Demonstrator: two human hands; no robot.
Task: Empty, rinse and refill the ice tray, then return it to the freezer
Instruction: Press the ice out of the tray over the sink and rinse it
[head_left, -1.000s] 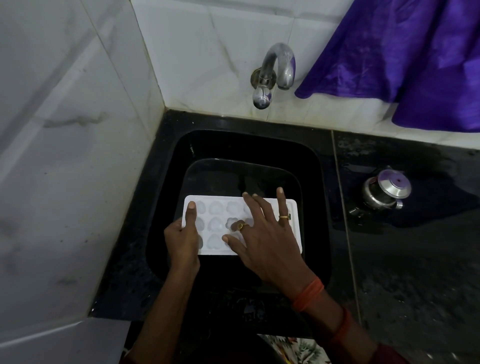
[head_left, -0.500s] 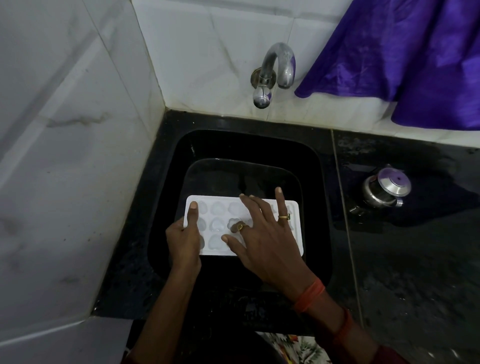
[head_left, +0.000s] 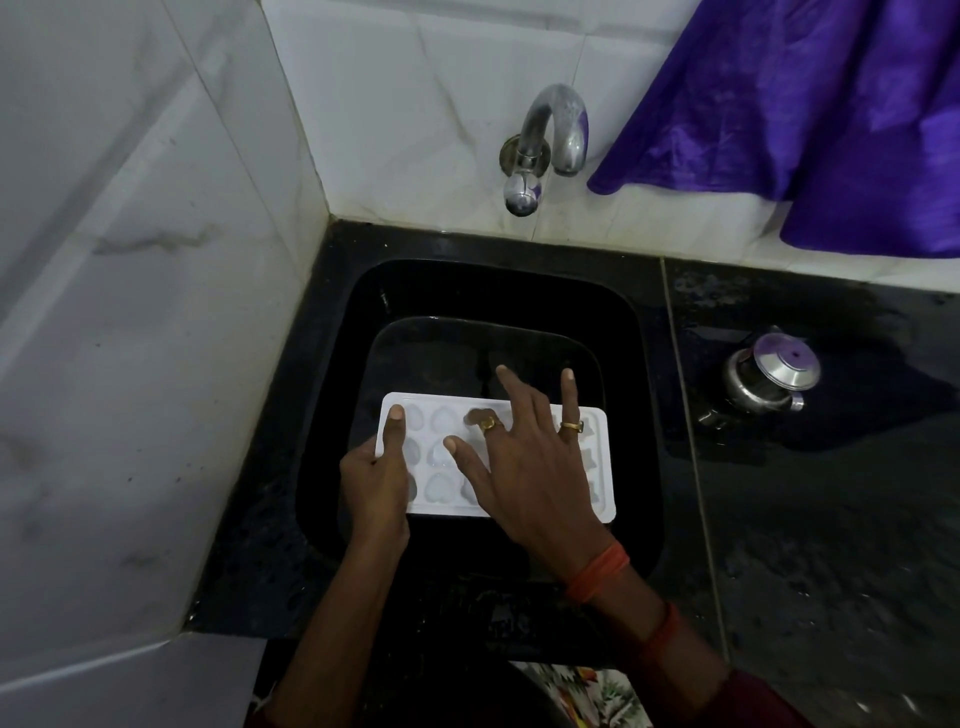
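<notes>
1 white ice tray is sitting low inside the 1 black sink, roughly level, long side running L to R. Can't tell if it's resting on the sink bottom. Heart-shaped cells are showing in 3 rows. Total cell count is hidden, since the hands are covering approx half the tray.

2 hands are on it. The left hand is gripping the tray's L end, w/ the thumb lying straight on top along the edge. The other 4 fingers are going under the tray, out of sight.

The right hand is lying palm-down across the middle and R part. Its fingers are spread wide and mostly straight, w/ 2 fingertips reaching past the far rim and the thumb tip pointing at a middle-row cell. 1 finger looks bent down near a top-row cell, and it's unclear whether it's touching anything there. The hand is wearing 2 gold rings and 2 orange bands on wrist and forearm.

1 chrome tap is sticking out of the white tiled wall above the sink. 1 purple cloth is hanging top R. 1 lidded steel pot is standing on the black counter, well apart from the tray.
</notes>
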